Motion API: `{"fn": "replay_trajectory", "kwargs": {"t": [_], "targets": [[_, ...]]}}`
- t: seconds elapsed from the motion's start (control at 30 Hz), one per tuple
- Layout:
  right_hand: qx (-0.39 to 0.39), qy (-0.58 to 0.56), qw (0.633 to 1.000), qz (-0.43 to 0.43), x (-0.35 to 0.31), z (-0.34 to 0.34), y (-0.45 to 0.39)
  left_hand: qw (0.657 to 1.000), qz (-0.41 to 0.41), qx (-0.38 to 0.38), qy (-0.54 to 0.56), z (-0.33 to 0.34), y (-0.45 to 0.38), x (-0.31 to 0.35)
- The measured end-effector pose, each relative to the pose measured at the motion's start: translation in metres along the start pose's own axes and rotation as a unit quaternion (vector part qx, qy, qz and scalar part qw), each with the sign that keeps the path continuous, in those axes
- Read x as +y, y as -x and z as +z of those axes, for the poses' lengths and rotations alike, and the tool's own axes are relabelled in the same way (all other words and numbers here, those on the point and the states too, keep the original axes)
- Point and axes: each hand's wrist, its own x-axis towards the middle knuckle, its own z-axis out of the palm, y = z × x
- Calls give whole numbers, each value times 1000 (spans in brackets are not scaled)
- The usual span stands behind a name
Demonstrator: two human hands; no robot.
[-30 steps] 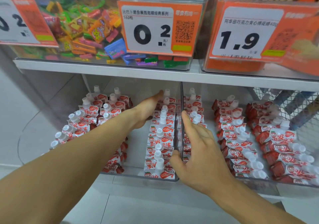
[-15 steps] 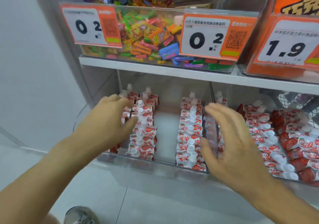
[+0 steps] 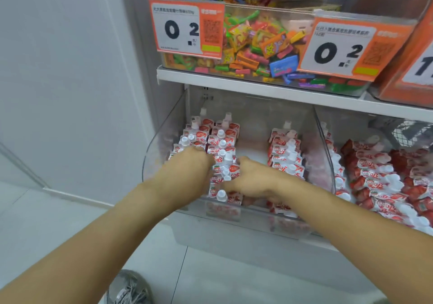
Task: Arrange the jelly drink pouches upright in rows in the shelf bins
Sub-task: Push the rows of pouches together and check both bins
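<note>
Left hand (image 3: 187, 172) has its fingers curled down over the pouches in the far-left row; whether they actually grip one I can't tell. Right hand (image 3: 251, 181) is curled too, fingers pinching a jelly drink pouch (image 3: 228, 171) in the second row, near the front. Both hands sit just beside each other inside the clear shelf bin (image 3: 161, 144). The pouches there stand upright, white caps up, two rows at left w/ a bare strip, then another row (image 3: 284, 157) at right. Next bin over (image 3: 324, 160) holds more pouches (image 3: 384, 181), lying tilted — not upright. Above, a bin of mixed candy (image 3: 260, 45) w/ orange price tags (image 3: 187, 29) on the shelf (image 3: 234, 82).
</note>
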Motion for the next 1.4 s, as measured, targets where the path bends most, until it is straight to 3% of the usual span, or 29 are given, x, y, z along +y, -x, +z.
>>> {"fn": "replay_trajectory", "kwargs": {"t": [0.03,0.13,0.27,0.37,0.63,0.83,0.97,1.1,1.27,1.4], "targets": [[-4,-39,999,28,1,0,0,997,-31,-17,69,-1,-3,5],[-15,-96,992,81,4,3,-1,949,-155,-179,207,4,-14,4],[-35,-141,986,81,15,-1,-7,815,-188,-296,460,11,-24,-2],[-62,-149,984,71,19,-3,-2,754,-192,-334,532,8,-30,1],[-135,-273,948,96,15,-13,7,674,-234,-352,606,8,-35,4],[-187,-399,888,129,20,-25,7,717,-265,-304,569,9,-33,7],[-135,-396,899,133,24,-23,6,778,-290,-297,471,13,-36,6],[-109,-416,893,135,27,-10,1,745,-292,-286,527,9,-36,12],[-105,-314,932,148,28,-15,2,776,-312,-272,476,10,-36,7],[-5,-233,966,107,22,-30,-10,828,-319,-206,413,14,-42,8]]}}
